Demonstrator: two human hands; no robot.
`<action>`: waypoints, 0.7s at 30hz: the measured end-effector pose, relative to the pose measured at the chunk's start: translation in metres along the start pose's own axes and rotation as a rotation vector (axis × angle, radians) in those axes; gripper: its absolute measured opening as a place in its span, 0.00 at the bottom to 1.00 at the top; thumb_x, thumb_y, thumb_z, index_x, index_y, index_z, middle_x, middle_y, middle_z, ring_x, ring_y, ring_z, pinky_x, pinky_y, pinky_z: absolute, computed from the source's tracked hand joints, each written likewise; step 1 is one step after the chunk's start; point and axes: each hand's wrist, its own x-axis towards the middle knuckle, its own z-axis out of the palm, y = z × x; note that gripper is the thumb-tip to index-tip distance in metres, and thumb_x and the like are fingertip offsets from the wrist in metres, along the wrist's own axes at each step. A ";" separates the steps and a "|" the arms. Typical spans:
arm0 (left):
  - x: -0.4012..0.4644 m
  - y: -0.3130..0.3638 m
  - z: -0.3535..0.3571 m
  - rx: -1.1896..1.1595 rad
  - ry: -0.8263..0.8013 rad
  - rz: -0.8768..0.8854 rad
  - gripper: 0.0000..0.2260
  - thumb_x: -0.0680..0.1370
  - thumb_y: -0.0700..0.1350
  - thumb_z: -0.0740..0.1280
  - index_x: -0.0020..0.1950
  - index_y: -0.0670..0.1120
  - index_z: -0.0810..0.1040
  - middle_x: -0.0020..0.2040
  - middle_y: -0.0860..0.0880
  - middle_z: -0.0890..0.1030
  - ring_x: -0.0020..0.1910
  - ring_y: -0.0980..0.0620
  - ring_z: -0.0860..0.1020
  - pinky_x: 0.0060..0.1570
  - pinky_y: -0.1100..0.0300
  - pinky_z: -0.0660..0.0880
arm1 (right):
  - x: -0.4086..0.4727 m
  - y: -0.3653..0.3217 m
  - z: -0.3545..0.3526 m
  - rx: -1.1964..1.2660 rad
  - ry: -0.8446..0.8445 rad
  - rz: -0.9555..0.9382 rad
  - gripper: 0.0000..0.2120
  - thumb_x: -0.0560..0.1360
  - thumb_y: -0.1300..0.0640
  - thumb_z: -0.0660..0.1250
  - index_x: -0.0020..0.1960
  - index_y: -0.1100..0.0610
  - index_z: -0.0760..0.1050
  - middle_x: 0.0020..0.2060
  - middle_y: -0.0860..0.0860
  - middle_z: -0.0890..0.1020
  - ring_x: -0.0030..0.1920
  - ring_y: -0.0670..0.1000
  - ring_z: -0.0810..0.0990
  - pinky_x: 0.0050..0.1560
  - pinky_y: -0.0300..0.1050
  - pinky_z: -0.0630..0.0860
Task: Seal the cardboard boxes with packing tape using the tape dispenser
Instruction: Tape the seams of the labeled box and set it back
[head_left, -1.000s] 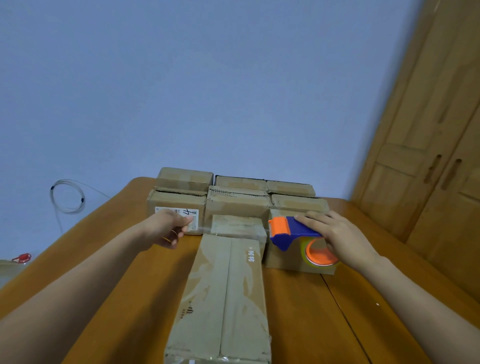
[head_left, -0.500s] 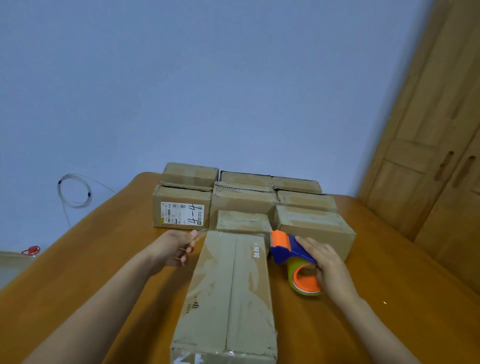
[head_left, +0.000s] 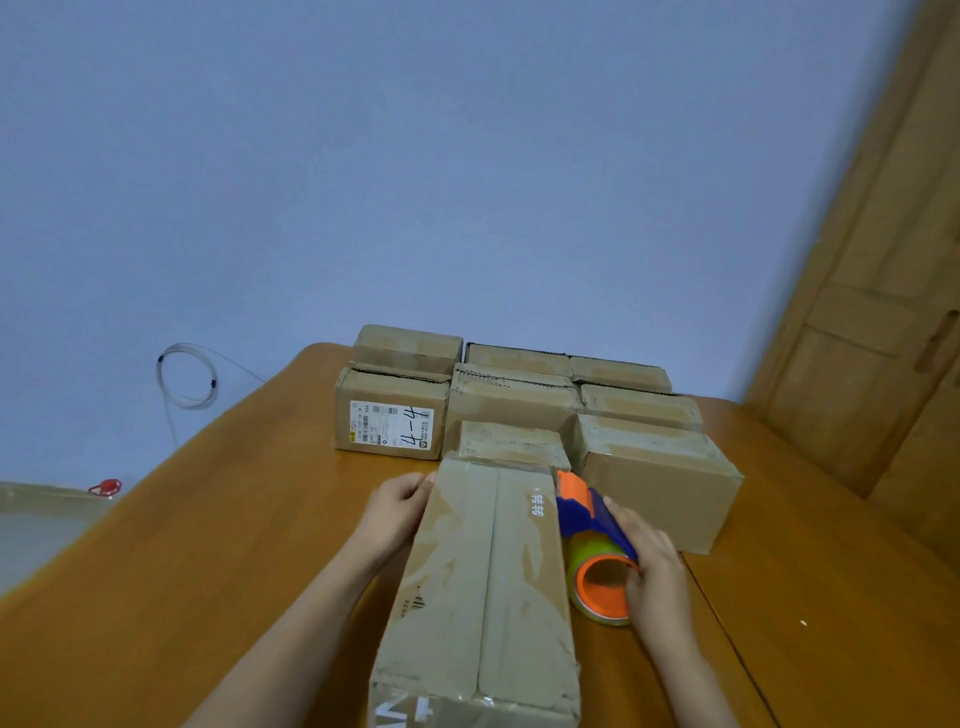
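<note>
Fingers of the right hand (head_left: 655, 571) are curled around a blue and orange tape dispenser (head_left: 592, 525), held against the right side of a long cardboard box (head_left: 488, 587) near its far end. The left hand (head_left: 397, 512) is pressed against the box's left side, fingers fairly straight. The box lies lengthwise on a wooden table (head_left: 208, 545), before stacked smaller boxes (head_left: 514, 400).

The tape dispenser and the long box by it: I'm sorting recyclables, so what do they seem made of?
Tape dispenser: apparently hard plastic, smooth blue and orange; the roll has an orange core.
Long box: brown cardboard, matte and scuffed, with paler torn patches.
</note>
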 end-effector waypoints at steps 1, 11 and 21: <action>-0.001 0.000 -0.001 -0.012 -0.021 -0.022 0.17 0.82 0.50 0.59 0.37 0.42 0.72 0.33 0.47 0.74 0.32 0.52 0.70 0.34 0.59 0.66 | -0.005 -0.001 0.000 0.005 0.022 -0.004 0.43 0.64 0.83 0.62 0.69 0.46 0.68 0.60 0.43 0.74 0.57 0.47 0.70 0.55 0.44 0.69; -0.007 -0.006 0.002 -0.110 -0.100 -0.338 0.11 0.82 0.45 0.61 0.47 0.38 0.76 0.38 0.46 0.78 0.33 0.53 0.75 0.32 0.63 0.72 | 0.007 0.002 0.019 -0.046 -0.122 0.093 0.32 0.70 0.76 0.61 0.66 0.48 0.75 0.63 0.44 0.73 0.65 0.42 0.66 0.62 0.41 0.65; -0.016 0.061 -0.021 0.111 0.179 -0.056 0.13 0.84 0.42 0.54 0.44 0.41 0.75 0.43 0.45 0.82 0.39 0.49 0.78 0.39 0.57 0.73 | -0.018 -0.009 0.001 -0.054 0.036 0.036 0.43 0.64 0.84 0.62 0.71 0.51 0.68 0.62 0.52 0.77 0.58 0.51 0.71 0.53 0.43 0.70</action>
